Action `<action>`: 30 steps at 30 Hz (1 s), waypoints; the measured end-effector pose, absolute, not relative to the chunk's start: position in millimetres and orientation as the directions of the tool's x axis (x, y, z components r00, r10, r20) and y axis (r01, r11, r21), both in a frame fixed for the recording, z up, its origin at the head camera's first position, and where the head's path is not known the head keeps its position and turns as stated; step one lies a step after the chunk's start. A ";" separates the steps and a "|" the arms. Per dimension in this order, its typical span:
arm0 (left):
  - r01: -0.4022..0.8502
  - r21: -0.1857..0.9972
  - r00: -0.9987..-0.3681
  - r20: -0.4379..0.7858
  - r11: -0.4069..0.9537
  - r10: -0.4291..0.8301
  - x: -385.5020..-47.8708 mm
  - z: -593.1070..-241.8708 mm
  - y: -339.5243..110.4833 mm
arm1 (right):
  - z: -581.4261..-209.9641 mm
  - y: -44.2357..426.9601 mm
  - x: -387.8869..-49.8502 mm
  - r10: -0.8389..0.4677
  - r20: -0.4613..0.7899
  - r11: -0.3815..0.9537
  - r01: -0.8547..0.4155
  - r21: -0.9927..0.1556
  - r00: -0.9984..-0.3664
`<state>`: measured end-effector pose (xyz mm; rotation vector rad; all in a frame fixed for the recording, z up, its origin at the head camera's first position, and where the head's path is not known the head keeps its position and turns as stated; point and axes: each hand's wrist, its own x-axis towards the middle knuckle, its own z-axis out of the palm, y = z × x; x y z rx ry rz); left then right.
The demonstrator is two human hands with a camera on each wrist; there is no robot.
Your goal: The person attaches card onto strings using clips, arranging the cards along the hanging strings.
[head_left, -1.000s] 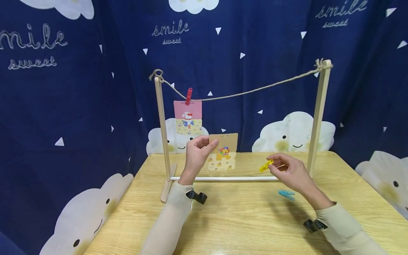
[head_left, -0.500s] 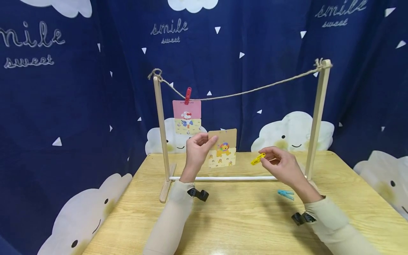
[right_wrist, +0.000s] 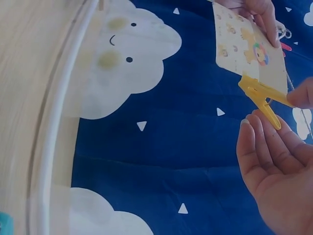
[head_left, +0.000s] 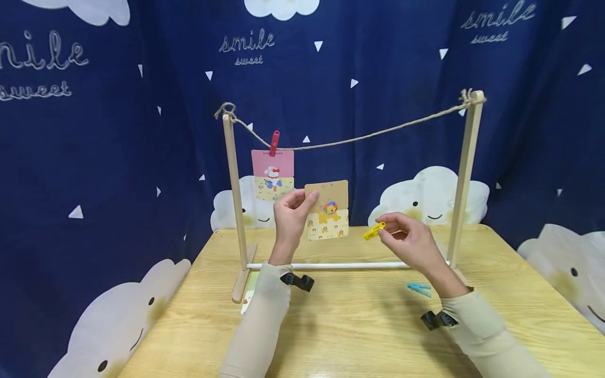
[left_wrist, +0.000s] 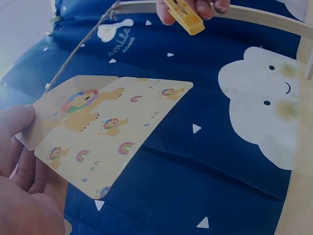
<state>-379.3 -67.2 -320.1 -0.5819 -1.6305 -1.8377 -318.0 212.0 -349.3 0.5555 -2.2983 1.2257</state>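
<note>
My left hand [head_left: 291, 219] pinches a tan and cream lion card [head_left: 328, 211] by its left edge, thumb in front, below the sagging rope [head_left: 352, 140]. In the left wrist view the lion card [left_wrist: 93, 122] tilts away from the left hand [left_wrist: 24, 181]. To the right, my right hand [head_left: 412, 242] holds a yellow clothespin [head_left: 374, 231] between thumb and fingers; the card and clothespin are apart. The right wrist view shows the yellow clothespin [right_wrist: 261, 95] by its handles in the right hand [right_wrist: 281, 171]. A red clothespin [head_left: 274, 143] fastens a pink rabbit card [head_left: 273, 175] to the rope.
Wooden posts stand at the left [head_left: 235, 191] and right [head_left: 466, 178], joined low by a white rod [head_left: 350, 265]. A blue clothespin [head_left: 419, 289] lies on the table [head_left: 350, 325] near my right forearm. A green and white card [head_left: 248, 300] is partly hidden by my left sleeve.
My left hand has raised the lion card slightly. My right hand has moved left and up with the yellow clothespin, closer to the card. The green and white card has come into view.
</note>
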 end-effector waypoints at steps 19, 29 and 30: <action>0.717 0.696 -0.686 0.698 -0.026 -0.205 -397.0 -298.1 -67.6 | -293.4 192.9 -324.6 -0.157 0.682 0.520 -0.647 -0.557 -0.714; 0.734 0.679 -0.665 0.724 0.015 -0.183 -399.7 -288.8 -73.1 | -245.6 180.6 -330.3 -0.148 0.740 0.501 -0.695 -0.517 -0.656; 0.733 0.680 -0.666 0.722 0.020 -0.186 -399.8 -287.8 -73.7 | -240.6 179.4 -331.5 -0.150 0.747 0.502 -0.700 -0.507 -0.648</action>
